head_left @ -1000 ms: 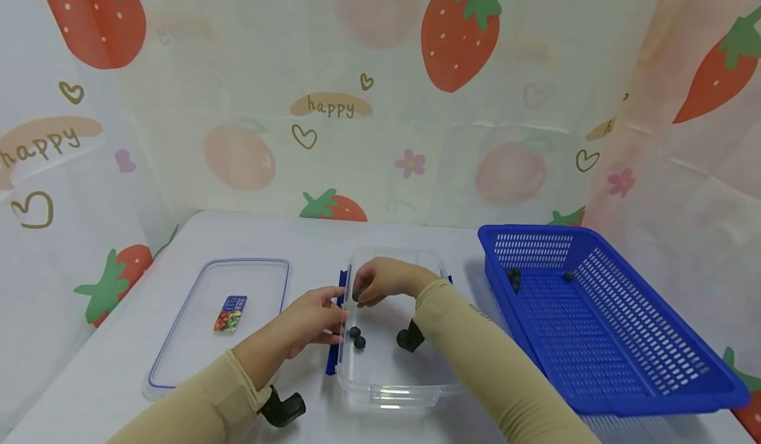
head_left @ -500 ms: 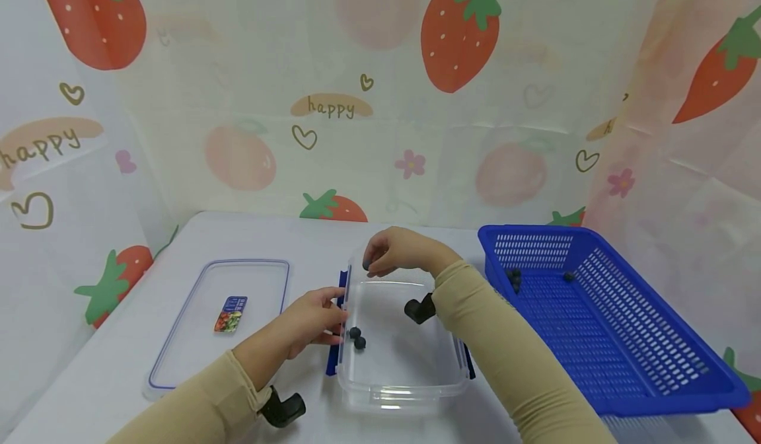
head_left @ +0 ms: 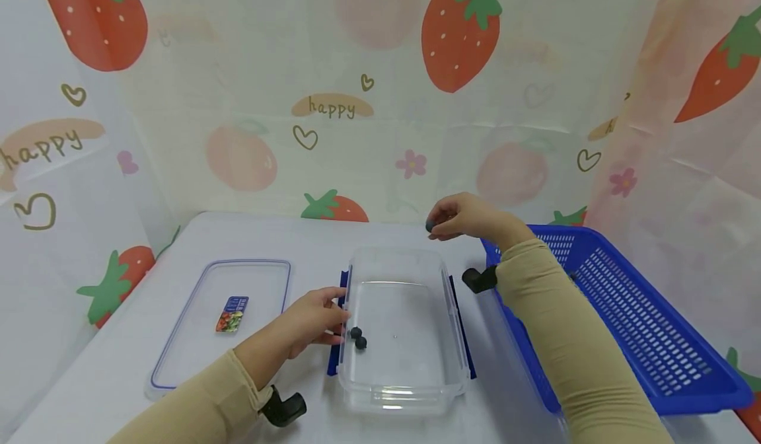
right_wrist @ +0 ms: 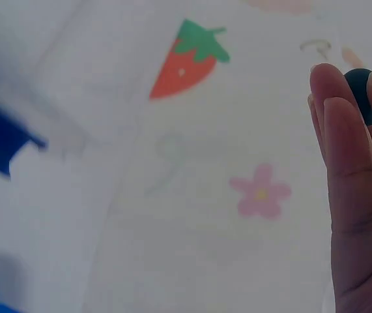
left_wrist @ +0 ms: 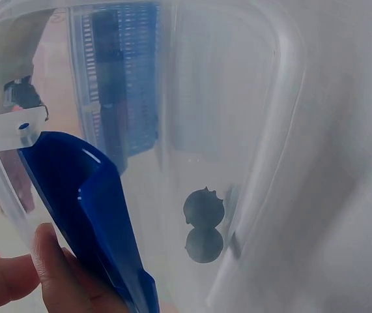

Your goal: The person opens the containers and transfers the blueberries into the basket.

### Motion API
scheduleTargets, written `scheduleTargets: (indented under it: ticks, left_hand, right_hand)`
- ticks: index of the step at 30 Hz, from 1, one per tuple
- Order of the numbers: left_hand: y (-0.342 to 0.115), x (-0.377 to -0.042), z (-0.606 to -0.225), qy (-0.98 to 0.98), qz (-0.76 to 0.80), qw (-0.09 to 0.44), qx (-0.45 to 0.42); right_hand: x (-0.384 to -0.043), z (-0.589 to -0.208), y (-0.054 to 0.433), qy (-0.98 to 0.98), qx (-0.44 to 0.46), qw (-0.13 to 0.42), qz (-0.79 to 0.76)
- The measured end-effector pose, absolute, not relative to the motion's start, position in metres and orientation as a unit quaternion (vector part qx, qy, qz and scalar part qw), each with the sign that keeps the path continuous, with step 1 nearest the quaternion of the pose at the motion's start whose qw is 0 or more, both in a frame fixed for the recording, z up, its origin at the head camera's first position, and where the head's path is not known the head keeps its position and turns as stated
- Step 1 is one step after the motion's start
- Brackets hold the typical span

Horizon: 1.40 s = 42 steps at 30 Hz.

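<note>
My right hand [head_left: 470,218] pinches a dark blueberry [head_left: 429,225] between fingertips and thumb, raised above the table's far side near the blue basket. In the right wrist view, the blueberry [right_wrist: 361,94] shows partly between the fingers. A clear plastic box [head_left: 410,388] with blue side clips stands uncovered in the middle. My left hand [head_left: 312,318] holds its left side at the rim, by the blue clip [left_wrist: 85,202]. Two blueberries [head_left: 360,343] lie together inside, along the left wall; the left wrist view shows these blueberries [left_wrist: 204,208] through the plastic.
A blue slotted basket [head_left: 648,325] stands on the right, partly hidden by my right sleeve. To the left lies a clear lid [head_left: 190,351] with a blue seal and a coloured label [head_left: 232,314]. A strawberry-print curtain [head_left: 357,47] hangs behind the table.
My right hand has risen out of the box with the blueberry and moved right and away, toward the basket's far corner. My left hand stays at the box's side.
</note>
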State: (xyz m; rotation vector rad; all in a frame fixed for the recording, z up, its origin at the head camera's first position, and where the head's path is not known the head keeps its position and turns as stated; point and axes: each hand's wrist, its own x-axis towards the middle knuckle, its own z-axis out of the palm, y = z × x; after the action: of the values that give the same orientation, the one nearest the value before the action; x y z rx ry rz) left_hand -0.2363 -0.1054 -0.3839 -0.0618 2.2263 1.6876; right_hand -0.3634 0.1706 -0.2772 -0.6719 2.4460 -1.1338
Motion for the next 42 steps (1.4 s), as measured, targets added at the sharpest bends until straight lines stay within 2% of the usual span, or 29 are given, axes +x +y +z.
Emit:
scheduleTargets:
  ticks: [13,19,32,42]
  left_hand:
    - [-0.107,-0.237,-0.385,0.786,0.593,0.175,-0.031]
    - [-0.107,-0.237,-0.384,0.786,0.592,0.176,-0.029]
    - [-0.104,-0.235,-0.383,0.787,0.591,0.173,-0.028]
    - [-0.104,-0.234,-0.382,0.785,0.593,0.176,-0.026]
  right_hand:
    - [-0.376,-0.286,0.266,0.868,-0.142,0.12,-0.46]
    - [-0.376,-0.3,0.297,0.872,-0.097,0.125,-0.464]
    - [-0.381,-0.324,0.315,0.861,-0.06,0.17,-0.475]
    - [-0.378,-0.327,0.317,0.87,-0.059,0.172,-0.458]
